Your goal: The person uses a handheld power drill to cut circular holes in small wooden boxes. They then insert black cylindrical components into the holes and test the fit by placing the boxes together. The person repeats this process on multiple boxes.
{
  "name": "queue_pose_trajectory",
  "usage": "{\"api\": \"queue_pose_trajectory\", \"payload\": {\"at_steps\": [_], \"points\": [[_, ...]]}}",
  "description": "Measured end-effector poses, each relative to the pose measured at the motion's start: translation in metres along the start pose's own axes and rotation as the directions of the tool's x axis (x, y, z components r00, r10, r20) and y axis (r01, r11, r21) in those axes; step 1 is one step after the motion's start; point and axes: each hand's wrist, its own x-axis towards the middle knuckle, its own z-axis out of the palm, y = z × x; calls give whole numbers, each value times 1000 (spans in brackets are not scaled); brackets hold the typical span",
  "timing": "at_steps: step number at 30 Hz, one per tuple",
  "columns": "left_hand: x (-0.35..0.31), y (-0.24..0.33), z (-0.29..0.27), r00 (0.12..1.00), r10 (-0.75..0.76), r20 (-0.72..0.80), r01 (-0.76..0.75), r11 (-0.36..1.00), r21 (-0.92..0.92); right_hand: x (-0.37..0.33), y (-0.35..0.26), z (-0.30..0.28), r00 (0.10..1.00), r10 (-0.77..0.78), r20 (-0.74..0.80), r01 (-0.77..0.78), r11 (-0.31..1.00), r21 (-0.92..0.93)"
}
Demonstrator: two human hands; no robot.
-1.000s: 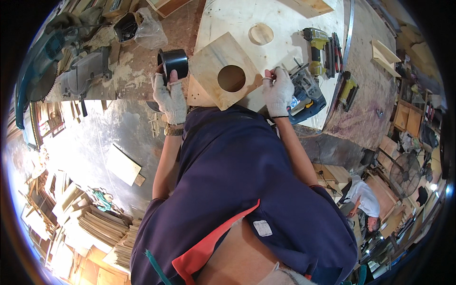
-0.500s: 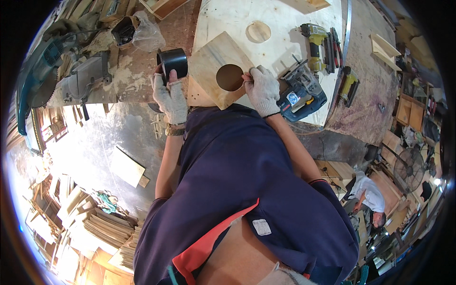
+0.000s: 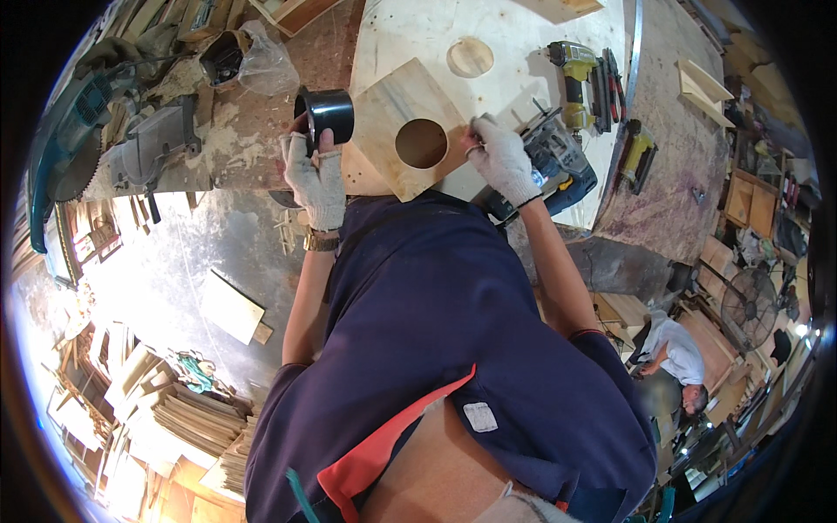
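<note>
My left hand [image 3: 315,185], in a white knit glove, grips a short black plastic cylinder [image 3: 330,117] with a flared rim, tilted on its side above the bench. Just right of it a square wooden board [image 3: 384,118] lies turned cornerwise, its lower corner reaching the bench's near edge. A round hole [image 3: 422,143] is cut through this board. At the board's right corner is my right hand [image 3: 503,159], also gloved, its fingers curled together. Whether they pinch the corner or something small is hidden. Close beyond that hand rests a blue-grey jigsaw [image 3: 562,157].
A round wooden disc [image 3: 471,57] lies on the pale plywood sheet [image 3: 401,35]. To the right are yellow-green nail guns [image 3: 575,83] and red-handled pliers [image 3: 619,87]. A miter saw [image 3: 87,113] stands at the left. Another person [image 3: 676,349] is at the lower right.
My right hand has moved right, away from the hole's edge to the board's corner. My left hand has shifted slightly right with the black cylinder, which has turned a little.
</note>
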Motion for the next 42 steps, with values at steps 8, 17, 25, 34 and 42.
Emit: {"api": "queue_pose_trajectory", "payload": {"at_steps": [8,17,25,34,42], "points": [[0,4,3,999,35,27,-34,999,-7,-10,-2,5,982,25,-189,-38,997,-62],[4,8,1,1000,1,22,1,998,-58,-15,-21,38,949,-102,-298,31,972,-235],[2,8,0,967,140,212,-155,986,55,-13,3,29,897,127,-423,-166,984,-57],[-8,24,35,477,552,684,-771,636,25,-11,-5,21,921,126,-367,-99,991,92],[-10,20,32,350,502,791,-850,525,43,-15,-4,29,925,146,-351,-113,987,111]]}}
